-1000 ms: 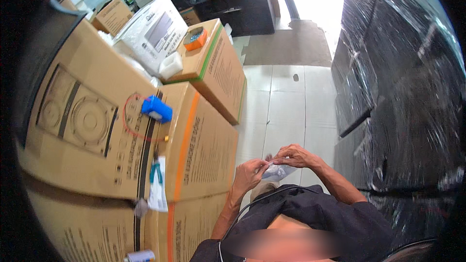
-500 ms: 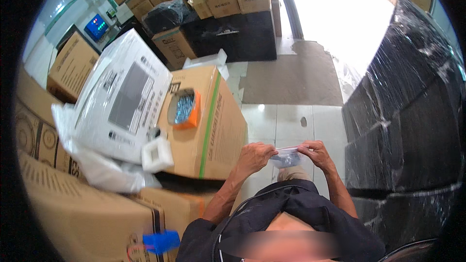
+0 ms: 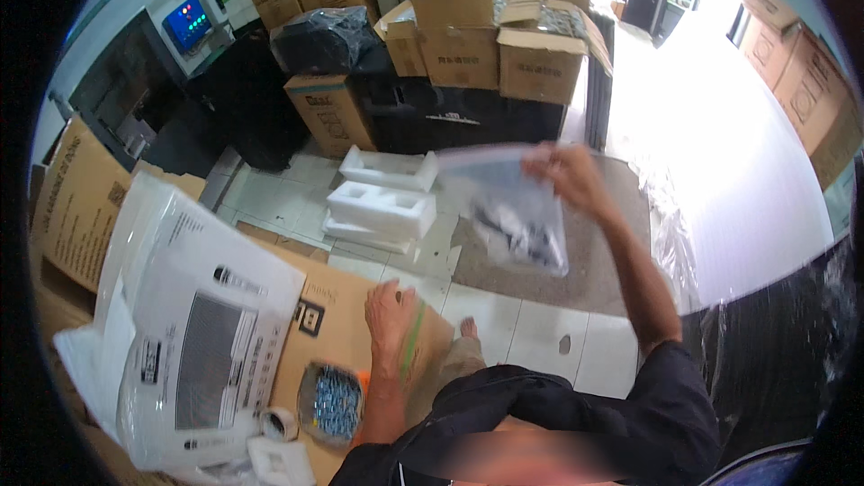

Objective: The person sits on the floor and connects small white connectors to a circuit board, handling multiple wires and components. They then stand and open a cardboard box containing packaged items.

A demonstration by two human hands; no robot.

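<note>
My right hand (image 3: 560, 171) is raised in front of me, fingers closed on the top corner of a clear zip bag (image 3: 459, 182). Small dark and light parts, blurred and hard to name, lie in the bottom of the bag. My left hand (image 3: 389, 313) rests on the top of a large cardboard box (image 3: 342, 292), near its green-striped edge, holding nothing, fingers a little apart. Close to my left forearm, an open orange box of bluish metal screws (image 3: 333, 405) sits on the same cardboard box. A tape roll (image 3: 281, 424) lies beside it.
A big white wrapped carton (image 3: 211, 333) leans at the left. White foam pieces (image 3: 382, 211) lie on the tiled floor ahead. Open cartons (image 3: 454, 58) stand on a black cabinet (image 3: 432, 121) at the back. Black wrapped goods (image 3: 756, 369) stand at the right.
My left hand has let go of the bag and moved onto the cardboard box. The right hand has lifted the bag up and forward. My view has shifted ahead.
</note>
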